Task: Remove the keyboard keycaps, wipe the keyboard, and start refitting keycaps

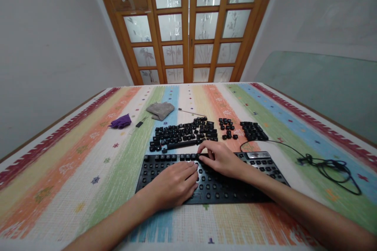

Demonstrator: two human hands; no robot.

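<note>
black keyboard sits near the table's front edge on the striped cloth, most keycaps stripped, bare switch posts showing; top row looks capped again. loose keycaps laid out in keyboard order just behind it, small cluster and numpad block to their right. left hand lies flat on the deck, fingers loosely spread, holding nothing, bracing it. right hand has fingertips pinched narrow at the upper row; can't tell if a cap is under them. reads as refitting caps, early on. next move needs a cap squared over its post, pressed straight down. cable coiled off right; grey cloth and purple rag far back.
</note>
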